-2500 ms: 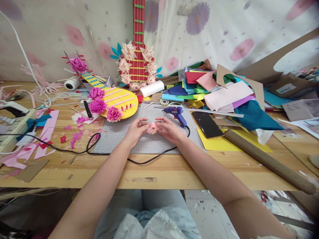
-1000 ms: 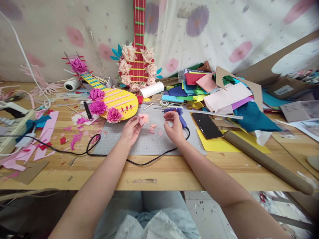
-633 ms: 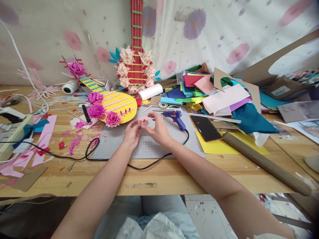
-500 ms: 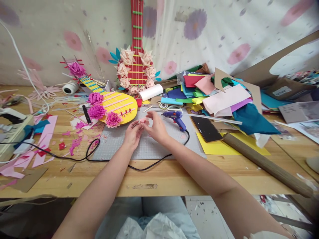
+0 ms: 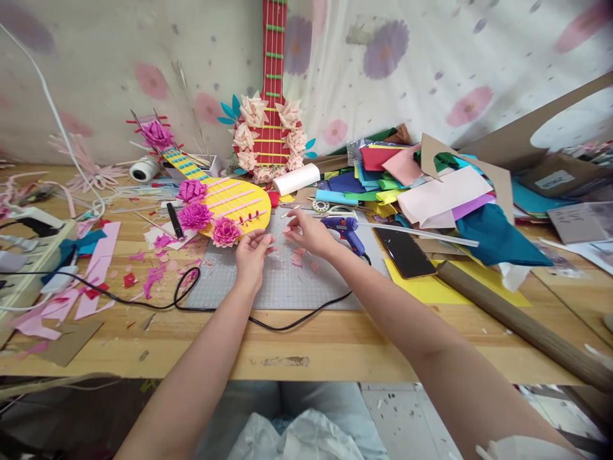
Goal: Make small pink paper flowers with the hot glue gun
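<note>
My left hand (image 5: 251,255) is over the grey cutting mat (image 5: 278,287), just right of the yellow paper guitar (image 5: 234,207). Its thumb and fingers are pressed together; anything between them is too small to make out. To its right, my right hand (image 5: 311,235) hovers above the mat with bent fingers apart, nothing plainly held. Small pink paper scraps (image 5: 297,257) lie below it. A blue glue gun (image 5: 345,231) rests on the mat close behind my right wrist. Magenta paper flowers (image 5: 226,231) decorate the guitar's left edge.
A black cord (image 5: 297,326) crosses the mat's front. At right are a phone (image 5: 405,252), yellow paper (image 5: 416,291), a brown tube (image 5: 517,326) and piled coloured paper (image 5: 440,191). A red paper guitar (image 5: 272,137) leans behind. Pink scraps and a power strip (image 5: 36,275) lie left.
My hands have moved apart, the right one going right. The small pink paper piece held between them no longer shows there. Pink scraps now show on the mat. The view has shifted slightly left.
</note>
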Tool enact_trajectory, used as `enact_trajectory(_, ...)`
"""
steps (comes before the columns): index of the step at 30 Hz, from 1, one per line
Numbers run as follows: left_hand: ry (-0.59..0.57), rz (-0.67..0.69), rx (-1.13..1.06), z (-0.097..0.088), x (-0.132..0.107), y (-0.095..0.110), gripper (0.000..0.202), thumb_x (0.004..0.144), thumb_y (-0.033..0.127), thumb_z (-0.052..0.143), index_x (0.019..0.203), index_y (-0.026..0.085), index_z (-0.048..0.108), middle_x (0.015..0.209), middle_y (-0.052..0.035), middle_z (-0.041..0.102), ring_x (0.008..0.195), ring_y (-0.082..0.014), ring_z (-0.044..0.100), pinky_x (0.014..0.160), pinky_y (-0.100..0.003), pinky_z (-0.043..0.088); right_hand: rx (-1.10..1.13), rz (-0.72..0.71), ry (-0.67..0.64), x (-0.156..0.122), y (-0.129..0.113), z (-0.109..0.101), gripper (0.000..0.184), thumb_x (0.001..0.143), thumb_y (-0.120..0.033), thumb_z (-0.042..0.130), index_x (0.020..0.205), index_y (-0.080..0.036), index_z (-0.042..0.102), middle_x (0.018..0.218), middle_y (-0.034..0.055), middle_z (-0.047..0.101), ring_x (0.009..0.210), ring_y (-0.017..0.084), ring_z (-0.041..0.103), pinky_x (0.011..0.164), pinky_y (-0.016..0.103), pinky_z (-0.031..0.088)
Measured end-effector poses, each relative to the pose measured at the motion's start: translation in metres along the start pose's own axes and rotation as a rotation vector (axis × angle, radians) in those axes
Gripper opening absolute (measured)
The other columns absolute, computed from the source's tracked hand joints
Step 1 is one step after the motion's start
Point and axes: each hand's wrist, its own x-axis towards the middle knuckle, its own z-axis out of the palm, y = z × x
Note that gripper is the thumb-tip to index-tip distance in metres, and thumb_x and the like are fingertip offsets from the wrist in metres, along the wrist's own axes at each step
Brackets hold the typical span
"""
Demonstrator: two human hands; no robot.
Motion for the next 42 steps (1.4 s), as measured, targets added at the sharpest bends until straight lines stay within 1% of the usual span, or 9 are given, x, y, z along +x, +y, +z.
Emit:
enact_trajectory(3, -0.008, -0.003, 0.008, -0.003, 0.003, 0.004, 0.038, 0.05, 0.026, 0.083, 0.08, 0.014, 0.064, 0.073, -0.0022, 0.067, 0.069, -0.0121, 0.065, 0.067, -0.026, 0.054, -0.074, -0.019, -0.12, 0.0, 0.002, 0.002, 0.035, 0.082, -0.021, 0.057, 0.116, -0.02, 0.048, 0.106, 0.0058, 0.07, 0.097, 0.02, 0.064, 0.081, 0.033, 0.046)
enact_trajectory(7, -0.004, -0.016, -0.015, -0.004, 0.006, 0.007, 0.033, 0.051, 0.023, 0.082, 0.077, 0.013, 0.066, 0.075, -0.0029, 0.068, 0.071, -0.0121, 0.065, 0.072, -0.029, 0.054, -0.07, -0.019, -0.135, -0.002, 0.005, 0.004, 0.043, 0.08, -0.018, 0.059, 0.122, -0.02, 0.046, 0.112, 0.0073, 0.068, 0.101, 0.02, 0.064, 0.084, 0.034, 0.047)
enact_trajectory(11, -0.015, -0.023, -0.043, -0.005, 0.006, 0.007, 0.017, 0.061, 0.018, 0.074, 0.075, 0.013, 0.066, 0.067, 0.0007, 0.063, 0.065, -0.008, 0.06, 0.074, -0.027, 0.053, 0.067, -0.029, -0.042, -0.006, 0.01, 0.0, 0.042, 0.08, -0.018, 0.058, 0.121, -0.021, 0.047, 0.114, 0.0079, 0.067, 0.105, 0.02, 0.063, 0.088, 0.036, 0.047)
enact_trajectory(16, -0.039, 0.024, -0.022, -0.006, 0.006, 0.006, 0.012, 0.068, 0.014, 0.063, 0.08, 0.016, 0.061, 0.059, 0.0044, 0.054, 0.057, -0.0062, 0.052, 0.06, -0.02, 0.045, 0.19, -0.01, 0.115, -0.028, 0.021, -0.009, 0.032, 0.08, -0.017, 0.056, 0.111, -0.021, 0.051, 0.103, 0.0057, 0.069, 0.096, 0.018, 0.064, 0.086, 0.036, 0.049)
enact_trajectory(20, -0.105, 0.068, 0.001, -0.004, 0.006, 0.004, 0.02, 0.069, 0.016, 0.063, 0.086, 0.02, 0.053, 0.053, 0.0063, 0.052, 0.052, -0.0077, 0.048, 0.052, -0.019, 0.039, 0.168, 0.043, -0.016, -0.053, 0.036, -0.013, 0.025, 0.079, -0.014, 0.054, 0.103, -0.02, 0.055, 0.087, 0.0023, 0.068, 0.079, 0.015, 0.063, 0.074, 0.031, 0.049)
enact_trajectory(26, -0.157, 0.075, 0.099, -0.004, 0.006, -0.001, 0.016, 0.076, 0.024, 0.061, 0.087, 0.022, 0.049, 0.046, 0.0089, 0.044, 0.043, -0.0087, 0.041, 0.044, -0.02, 0.032, 0.114, 0.07, -0.143, -0.071, 0.044, -0.011, 0.03, 0.073, -0.018, 0.064, 0.102, -0.018, 0.057, 0.088, 0.0028, 0.065, 0.079, 0.015, 0.06, 0.071, 0.028, 0.046)
enact_trajectory(31, -0.158, 0.102, 0.211, -0.005, 0.005, -0.002, 0.011, 0.076, 0.012, 0.056, 0.084, 0.02, 0.058, 0.056, 0.0056, 0.053, 0.054, -0.0072, 0.049, 0.055, -0.018, 0.04, 0.157, 0.054, -0.185, -0.072, 0.039, -0.008, 0.034, 0.074, -0.009, 0.058, 0.106, -0.02, 0.055, 0.082, -0.0002, 0.064, 0.077, 0.015, 0.059, 0.071, 0.029, 0.044)
enact_trajectory(37, -0.161, -0.025, 0.24, 0.0, 0.001, 0.0, 0.012, 0.066, 0.008, 0.067, 0.077, 0.013, 0.068, 0.072, -0.0051, 0.069, 0.072, -0.013, 0.064, 0.062, -0.021, 0.045, 0.229, 0.044, -0.143, -0.071, 0.039, -0.001, 0.043, 0.07, -0.002, 0.05, 0.108, -0.021, 0.053, 0.077, -0.002, 0.062, 0.072, 0.014, 0.059, 0.069, 0.029, 0.045)
enact_trajectory(42, -0.105, -0.053, 0.216, 0.001, 0.0, 0.001, 0.018, 0.055, 0.011, 0.078, 0.072, 0.011, 0.07, 0.069, -0.0062, 0.07, 0.066, -0.0136, 0.064, 0.059, -0.022, 0.047, 0.262, 0.076, -0.079, -0.071, 0.041, 0.0, 0.043, 0.07, -0.002, 0.051, 0.107, -0.022, 0.052, 0.081, -0.001, 0.062, 0.074, 0.014, 0.059, 0.071, 0.029, 0.047)
